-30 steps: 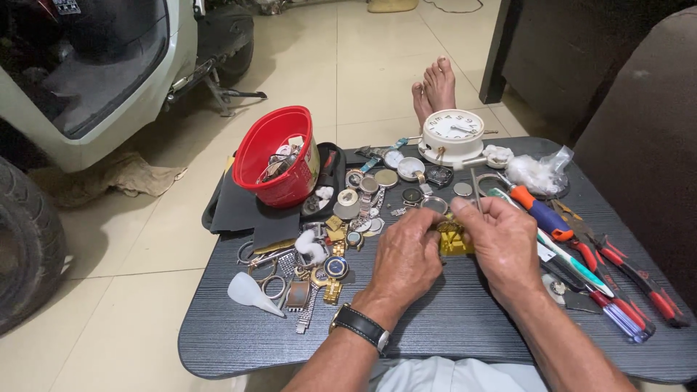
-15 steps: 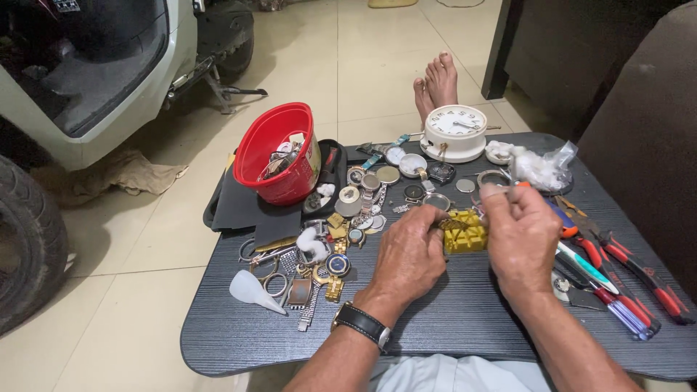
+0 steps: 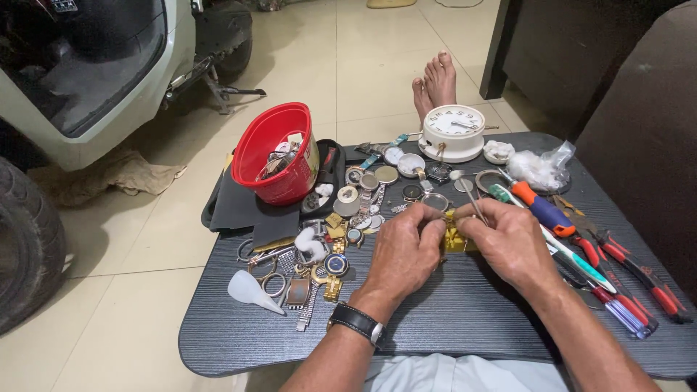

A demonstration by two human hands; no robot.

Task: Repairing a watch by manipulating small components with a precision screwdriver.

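Head view: both hands are seen meeting over a dark table (image 3: pixel 450 319). Left hand (image 3: pixel 404 250), a black wristwatch (image 3: pixel 356 321) on its wrist, is curled with fingertips pinched on a gold watch band (image 3: pixel 454 238). Right hand (image 3: pixel 508 243) is closed around thin tweezers (image 3: pixel 473 199), whose tips point up and away; the fingers also touch the band. The band lies on the table between the two hands, partly hidden by them. Left of the hands, loose watch parts (image 3: pixel 319 254) and a white funnel (image 3: pixel 250 290) are scattered. A red bucket (image 3: pixel 279 152) stands at the far left, a white clock (image 3: pixel 454 131) at the far edge. Screwdrivers (image 3: pixel 552 218) and red-handled pliers (image 3: pixel 639 268) lie to the right. Bare feet (image 3: pixel 435 83) are visible beyond the table.
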